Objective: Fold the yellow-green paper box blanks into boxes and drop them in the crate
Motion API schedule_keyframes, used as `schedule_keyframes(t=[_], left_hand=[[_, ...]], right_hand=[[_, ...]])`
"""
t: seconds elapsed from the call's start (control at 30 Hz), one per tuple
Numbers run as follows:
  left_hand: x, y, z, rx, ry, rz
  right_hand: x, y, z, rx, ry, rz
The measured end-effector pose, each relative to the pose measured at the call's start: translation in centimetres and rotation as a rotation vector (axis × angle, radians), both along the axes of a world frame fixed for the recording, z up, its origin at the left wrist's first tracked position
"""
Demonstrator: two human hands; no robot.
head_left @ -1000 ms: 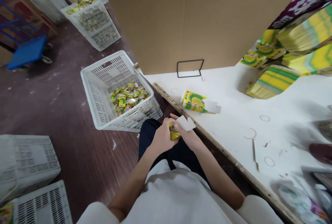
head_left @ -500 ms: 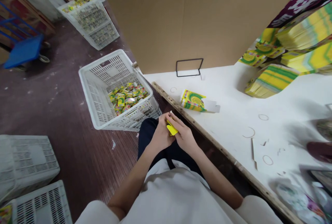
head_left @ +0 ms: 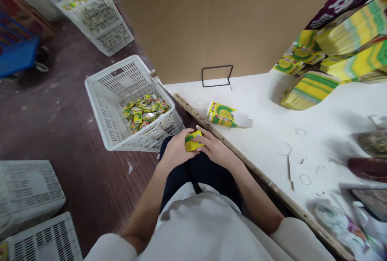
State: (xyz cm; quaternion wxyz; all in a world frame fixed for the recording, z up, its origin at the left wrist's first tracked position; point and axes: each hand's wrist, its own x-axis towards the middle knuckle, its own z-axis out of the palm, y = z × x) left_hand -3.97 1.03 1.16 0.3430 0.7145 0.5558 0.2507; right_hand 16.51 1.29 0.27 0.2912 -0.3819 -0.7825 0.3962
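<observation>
Between my two hands, above my lap, is a small yellow and green box. My left hand grips its left side, while my right hand holds the right side with fingers across its front. Part of the box is hidden by my fingers. To the left of my hands stands a white plastic crate, with many similar small boxes lying loose in its bottom. A larger yellow and green carton with an extended white flap lies on the white table, just beyond my right hand.
A big cardboard box stands at the back, a black wire frame before it. Stacks of flat yellow cartons lie at right. A wooden strip edges the table. More crates and a blue trolley stand left.
The small box has turned so that its broad face shows between my hands; before, mostly a yellow flap was visible. My hands have moved slightly apart. The view has shifted a little.
</observation>
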Motion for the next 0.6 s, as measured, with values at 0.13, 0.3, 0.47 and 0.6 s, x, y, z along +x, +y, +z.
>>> schedule_keyframes(t=[0.13, 0.3, 0.47, 0.6], left_hand=[[0.1, 0.1, 0.3, -0.028, -0.065, -0.019], [0.8, -0.1, -0.5, 0.018, 0.003, 0.032], [0.6, 0.5, -1.4, 0.003, -0.009, 0.081], [-3.1, 2.8, 0.4, 0.323, -0.192, 0.541]], right_hand=[[1.2, 0.7, 0.6, -0.059, 0.046, 0.065], [-0.1, -0.2, -1.2, -0.114, 0.052, -0.005], [-1.7, -0.9, -2.5, -0.154, 0.174, -0.231], [1.1, 0.7, -1.6, -0.032, 0.096, -0.501]])
